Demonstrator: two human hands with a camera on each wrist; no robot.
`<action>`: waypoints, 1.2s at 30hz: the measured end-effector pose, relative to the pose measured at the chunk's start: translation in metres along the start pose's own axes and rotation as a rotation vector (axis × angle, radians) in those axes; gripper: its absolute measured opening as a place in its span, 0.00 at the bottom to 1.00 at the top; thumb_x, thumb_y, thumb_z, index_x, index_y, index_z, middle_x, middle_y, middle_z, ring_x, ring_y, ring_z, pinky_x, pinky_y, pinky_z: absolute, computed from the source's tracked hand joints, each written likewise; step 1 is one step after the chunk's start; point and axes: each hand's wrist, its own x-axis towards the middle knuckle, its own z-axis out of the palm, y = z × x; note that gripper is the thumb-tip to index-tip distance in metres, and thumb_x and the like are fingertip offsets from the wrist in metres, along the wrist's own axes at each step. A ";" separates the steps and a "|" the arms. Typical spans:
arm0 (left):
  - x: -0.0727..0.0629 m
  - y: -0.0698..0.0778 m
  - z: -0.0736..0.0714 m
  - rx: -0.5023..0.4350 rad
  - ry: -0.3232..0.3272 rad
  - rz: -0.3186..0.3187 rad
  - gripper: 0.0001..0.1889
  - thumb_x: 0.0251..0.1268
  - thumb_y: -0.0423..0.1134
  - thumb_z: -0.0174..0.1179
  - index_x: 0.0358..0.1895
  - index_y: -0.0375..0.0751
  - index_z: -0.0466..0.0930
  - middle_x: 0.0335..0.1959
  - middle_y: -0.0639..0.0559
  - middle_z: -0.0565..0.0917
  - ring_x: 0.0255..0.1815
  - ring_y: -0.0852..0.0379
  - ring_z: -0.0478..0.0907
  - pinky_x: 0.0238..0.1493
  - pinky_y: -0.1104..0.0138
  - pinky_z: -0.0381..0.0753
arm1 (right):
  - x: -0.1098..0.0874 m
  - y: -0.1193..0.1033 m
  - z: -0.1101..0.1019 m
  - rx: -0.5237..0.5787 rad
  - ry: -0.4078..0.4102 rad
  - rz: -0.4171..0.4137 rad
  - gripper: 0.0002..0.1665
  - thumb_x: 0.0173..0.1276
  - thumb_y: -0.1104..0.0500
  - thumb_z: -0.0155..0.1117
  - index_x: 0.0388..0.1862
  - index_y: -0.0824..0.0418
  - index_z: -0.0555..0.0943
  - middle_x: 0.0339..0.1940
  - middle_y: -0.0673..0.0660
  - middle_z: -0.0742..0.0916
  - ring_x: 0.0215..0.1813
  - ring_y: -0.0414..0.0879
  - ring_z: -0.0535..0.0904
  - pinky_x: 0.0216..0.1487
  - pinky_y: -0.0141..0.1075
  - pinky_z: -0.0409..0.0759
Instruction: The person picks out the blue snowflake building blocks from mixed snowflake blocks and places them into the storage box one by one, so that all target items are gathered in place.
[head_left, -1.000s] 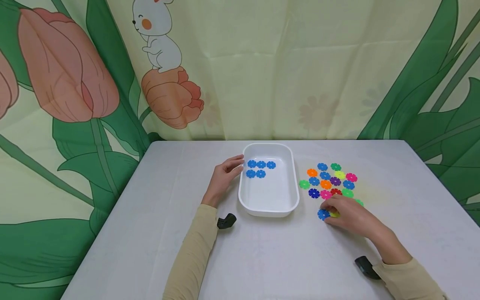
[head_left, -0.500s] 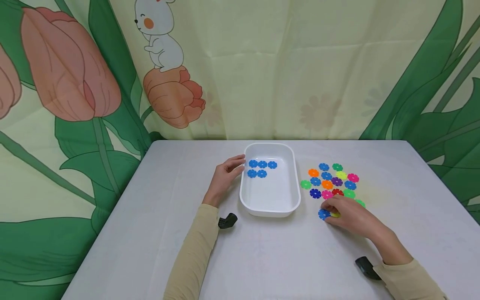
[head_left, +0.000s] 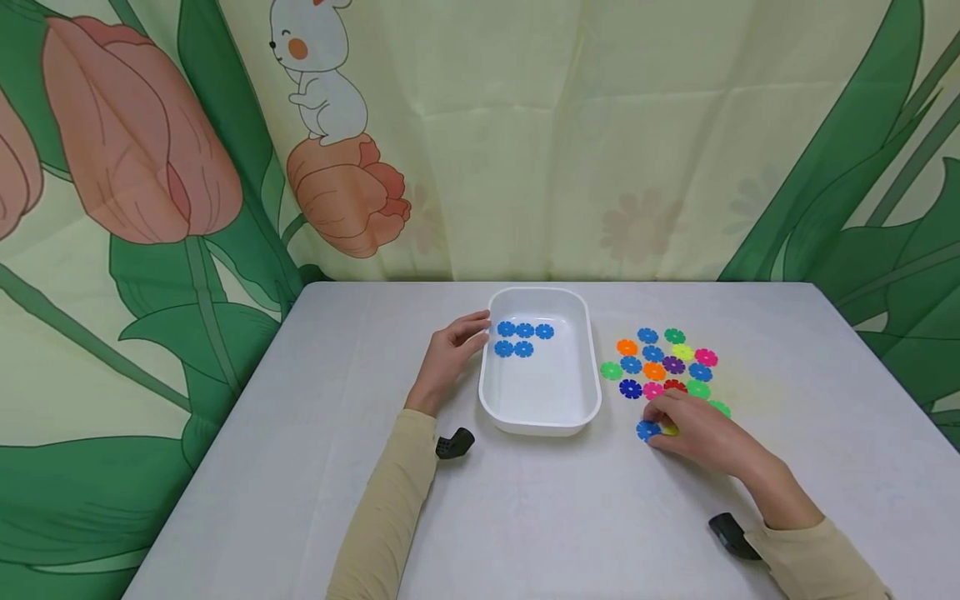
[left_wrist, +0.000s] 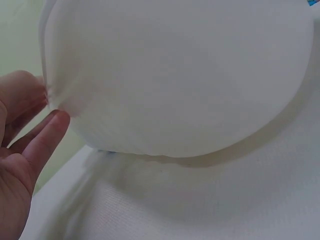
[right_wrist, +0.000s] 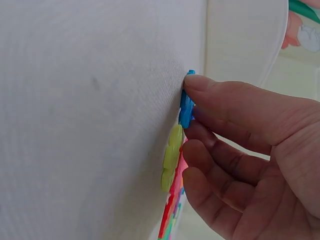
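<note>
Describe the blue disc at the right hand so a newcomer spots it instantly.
On the white table, find the white tray, then the coloured flower-shaped discs to its right. At their near edge, beside a yellow disc, sits the blue disc. Of all the blue ones, only it is touched by the right hand.

Can't see all of yellow disc [right_wrist: 172, 157] in head view, partly behind R hand [head_left: 697, 429]; nor whole tray [left_wrist: 175, 75] in L wrist view, cut by pic edge.

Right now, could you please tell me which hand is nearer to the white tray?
Left: the left hand touches the left side of the tray, while the right hand is away to the tray's right, pinching a blue disc.
</note>
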 end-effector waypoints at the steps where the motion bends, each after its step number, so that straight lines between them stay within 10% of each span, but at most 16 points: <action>1: 0.000 0.000 0.000 -0.002 -0.003 0.009 0.16 0.67 0.38 0.62 0.55 0.37 0.82 0.61 0.63 0.78 0.66 0.60 0.70 0.68 0.62 0.68 | 0.000 -0.001 0.000 0.002 0.000 0.002 0.20 0.51 0.60 0.79 0.42 0.61 0.82 0.36 0.51 0.81 0.44 0.50 0.76 0.41 0.43 0.85; 36: 0.000 -0.001 0.000 0.012 -0.005 0.003 0.16 0.68 0.40 0.62 0.55 0.40 0.83 0.61 0.65 0.77 0.66 0.61 0.70 0.68 0.63 0.69 | 0.001 -0.004 0.000 -0.071 0.030 -0.064 0.20 0.51 0.57 0.79 0.44 0.57 0.86 0.42 0.53 0.83 0.49 0.54 0.77 0.45 0.48 0.85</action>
